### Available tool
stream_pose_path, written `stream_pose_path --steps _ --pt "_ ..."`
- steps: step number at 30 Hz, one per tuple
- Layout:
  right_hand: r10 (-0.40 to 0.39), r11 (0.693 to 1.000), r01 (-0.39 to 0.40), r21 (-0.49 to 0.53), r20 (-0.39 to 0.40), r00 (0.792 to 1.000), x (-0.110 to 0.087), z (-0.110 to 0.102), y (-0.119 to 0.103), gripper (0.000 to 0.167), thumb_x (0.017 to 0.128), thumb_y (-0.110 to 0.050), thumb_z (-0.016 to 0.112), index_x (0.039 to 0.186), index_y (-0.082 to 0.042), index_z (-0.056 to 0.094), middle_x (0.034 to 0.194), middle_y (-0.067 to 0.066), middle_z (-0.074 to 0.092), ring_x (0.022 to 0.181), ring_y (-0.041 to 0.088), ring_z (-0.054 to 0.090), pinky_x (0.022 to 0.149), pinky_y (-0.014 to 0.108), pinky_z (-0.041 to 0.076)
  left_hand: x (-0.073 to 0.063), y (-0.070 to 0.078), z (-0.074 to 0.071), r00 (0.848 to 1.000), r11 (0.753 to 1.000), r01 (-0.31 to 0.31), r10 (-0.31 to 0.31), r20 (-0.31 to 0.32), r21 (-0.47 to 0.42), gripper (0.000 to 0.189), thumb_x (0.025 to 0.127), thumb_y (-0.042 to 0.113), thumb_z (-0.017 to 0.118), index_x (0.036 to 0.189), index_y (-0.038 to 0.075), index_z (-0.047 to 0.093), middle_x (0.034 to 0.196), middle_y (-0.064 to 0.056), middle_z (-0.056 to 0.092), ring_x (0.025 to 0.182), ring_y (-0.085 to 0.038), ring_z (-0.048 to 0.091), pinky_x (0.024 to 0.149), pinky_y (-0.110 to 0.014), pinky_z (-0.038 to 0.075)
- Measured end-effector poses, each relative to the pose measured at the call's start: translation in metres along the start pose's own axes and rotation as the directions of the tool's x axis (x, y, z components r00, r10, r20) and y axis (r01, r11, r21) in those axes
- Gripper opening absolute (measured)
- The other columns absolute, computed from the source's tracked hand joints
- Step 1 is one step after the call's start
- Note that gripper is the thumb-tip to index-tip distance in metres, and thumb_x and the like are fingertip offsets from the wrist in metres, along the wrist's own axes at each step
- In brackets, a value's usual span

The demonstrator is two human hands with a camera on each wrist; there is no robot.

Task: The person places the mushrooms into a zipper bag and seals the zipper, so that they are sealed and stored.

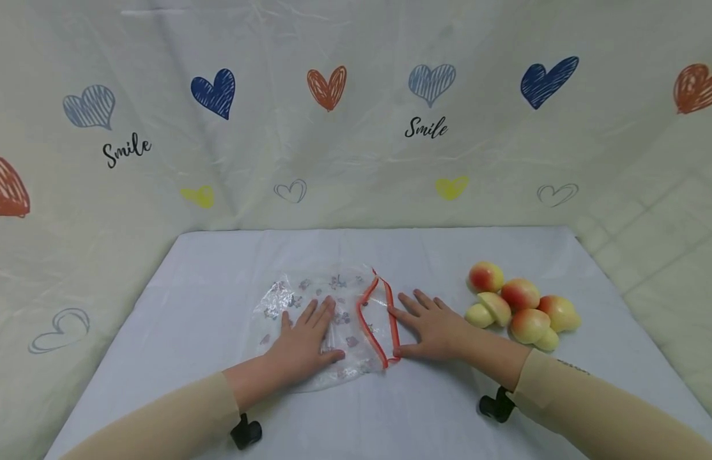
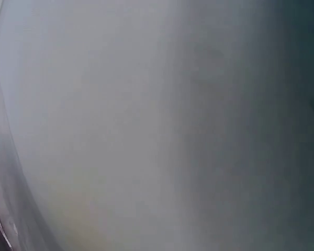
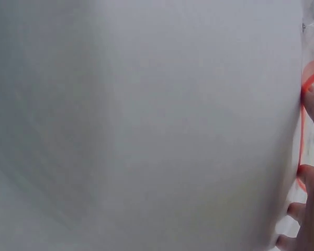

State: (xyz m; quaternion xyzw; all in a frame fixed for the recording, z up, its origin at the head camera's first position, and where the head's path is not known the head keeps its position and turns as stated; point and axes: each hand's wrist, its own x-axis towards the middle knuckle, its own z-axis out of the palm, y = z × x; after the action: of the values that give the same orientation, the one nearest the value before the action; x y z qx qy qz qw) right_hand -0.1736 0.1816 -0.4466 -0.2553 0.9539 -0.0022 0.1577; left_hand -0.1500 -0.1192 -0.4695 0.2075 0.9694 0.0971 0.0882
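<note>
A clear plastic zip bag with small printed flowers lies flat on the table, its mouth facing right. Two red zip strips edge that mouth and stand apart in the middle, meeting near the ends. My left hand rests on the bag's body with fingers spread. At the mouth, my right hand touches the outer red strip with a fingertip and the thumb, its other fingers extended. The right wrist view catches those fingers along the red edge. Mostly white cloth fills the left wrist view.
To the right of my right hand sits a cluster of several yellow-and-red mushroom-shaped pieces. A white cloth covers the table. Behind it hangs a pale curtain printed with hearts and "Smile". Black wrist cameras hang under both sleeves.
</note>
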Motion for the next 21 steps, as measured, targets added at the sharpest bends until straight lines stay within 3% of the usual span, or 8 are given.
stream_pose_path --steps 8,21 --pt "0.002 1.0 -0.002 0.008 -0.01 1.0 0.0021 0.0019 0.0009 0.091 0.081 -0.081 0.051 0.156 -0.033 0.031 0.165 0.004 0.02 0.15 0.037 0.012 0.115 0.061 0.02 -0.0048 -0.0069 -0.0043 0.999 0.999 -0.004 0.002 -0.047 -0.041 0.103 0.087 0.067 0.06 0.161 0.016 0.01 0.166 0.004 0.007 0.152 -0.023 0.007 0.113 -0.069 0.011" --pt "-0.014 0.998 0.018 0.065 -0.056 0.998 -0.0006 -0.0031 0.0015 0.087 0.086 -0.074 0.053 0.157 -0.029 0.031 0.163 0.007 0.023 0.149 0.039 0.017 0.114 0.06 0.023 -0.0058 -0.0039 -0.0046 0.998 0.997 -0.026 0.022 -0.053 -0.079 0.099 0.089 0.069 0.055 0.161 0.023 0.006 0.166 0.009 0.004 0.153 -0.022 0.005 0.113 -0.069 0.009"
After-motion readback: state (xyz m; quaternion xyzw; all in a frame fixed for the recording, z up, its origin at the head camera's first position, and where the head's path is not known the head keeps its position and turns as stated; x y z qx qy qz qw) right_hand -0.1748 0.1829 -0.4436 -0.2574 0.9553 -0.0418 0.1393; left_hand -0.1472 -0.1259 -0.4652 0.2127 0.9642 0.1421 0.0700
